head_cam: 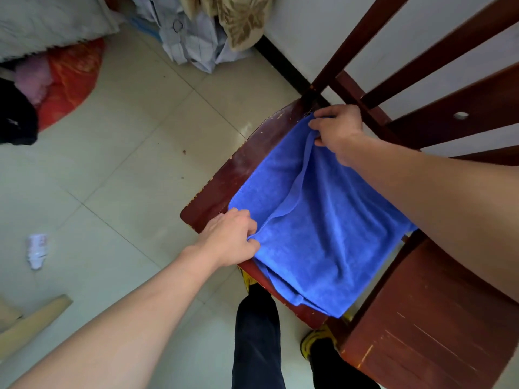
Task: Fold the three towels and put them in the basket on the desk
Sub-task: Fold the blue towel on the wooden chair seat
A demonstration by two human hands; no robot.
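While blue towel (323, 220) overhangs the chair seat (241, 164) edge, left grip (230, 237) pinching near hem, right grip (337, 130) pinching far corner.

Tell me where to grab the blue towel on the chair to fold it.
Pinch both ends of the loose top edge on the blue towel, coming from the left side of the chair, as the left hand and right hand do; that raised flap lifts free while the layer below lies flat.

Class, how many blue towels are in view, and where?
1. The blue towel lies on the wooden chair seat. The left hand pinches its near edge and the right hand its far corner. Others may be hidden or outside the view.
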